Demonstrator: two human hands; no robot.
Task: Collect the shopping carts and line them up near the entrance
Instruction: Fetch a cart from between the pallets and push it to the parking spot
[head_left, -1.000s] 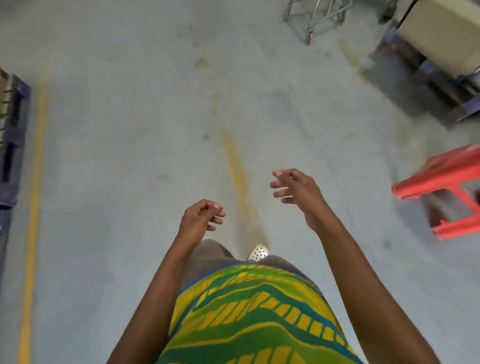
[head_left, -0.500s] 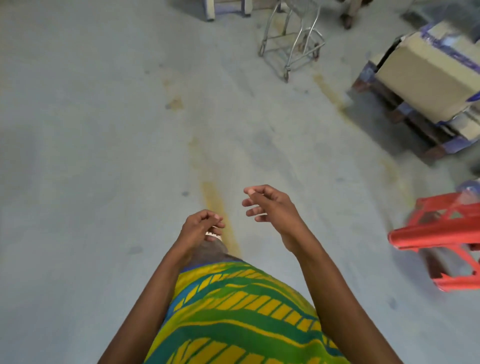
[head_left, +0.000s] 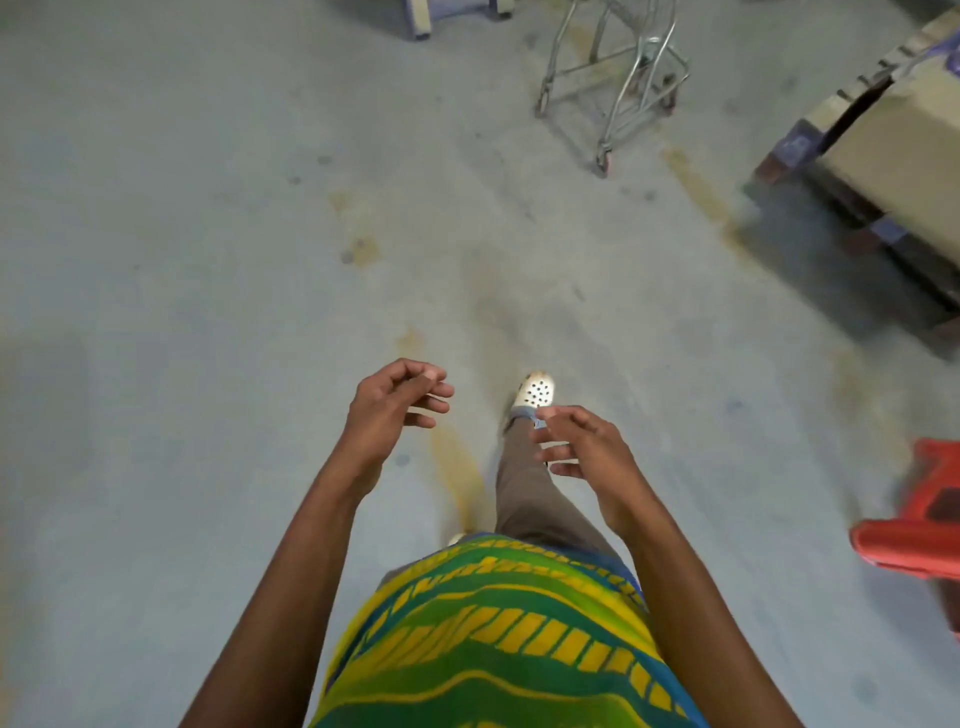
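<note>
The shopping cart (head_left: 618, 83) stands at upper centre-right, well apart from both empty, loosely curled hands, the right hand (head_left: 587, 452) nearer than the left hand (head_left: 395, 410)

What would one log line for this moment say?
shopping cart: ahead, untouched | left hand: empty, loosely curled | right hand: empty, loosely curled | stage: not yet collected

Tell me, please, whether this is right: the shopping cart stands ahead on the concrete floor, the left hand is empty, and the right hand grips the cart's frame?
Not quite: in the head view the right hand grips nothing and is loosely curled, apart from the shopping cart. The cart does stand ahead on the concrete floor, and the left hand is empty.
</note>
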